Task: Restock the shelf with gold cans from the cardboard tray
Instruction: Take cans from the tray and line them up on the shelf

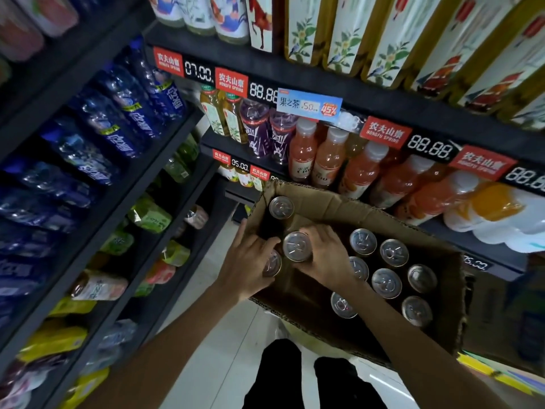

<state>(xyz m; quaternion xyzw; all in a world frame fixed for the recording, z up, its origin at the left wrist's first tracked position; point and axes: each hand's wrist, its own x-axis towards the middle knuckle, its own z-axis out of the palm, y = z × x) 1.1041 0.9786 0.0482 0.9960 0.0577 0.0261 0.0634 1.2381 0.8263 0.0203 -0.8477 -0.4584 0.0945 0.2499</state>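
Left hand point(250, 265): fingers are wrapping a can point(272, 263) at the tray's near-left edge.
Right hand point(327, 255): fingers are gripping another can point(297, 246).
Cardboard tray point(339, 202): sitting beside the shelf point(383, 98), holding both cans.

The cardboard tray point(348, 202) is carrying the gold cans point(386, 283), which are standing upright on its bottom. Most of them are grouped right of the right grip point(327, 255); one can point(281, 207) is standing alone in the far corner, beyond both grips. Behind the tray, the dark shelf point(472, 243) is bearing orange juice bottles point(330, 156) in a row. Left of the left grip point(250, 267), the side shelves point(97, 219) are holding blue water packs point(118, 128) and green packs point(150, 215).
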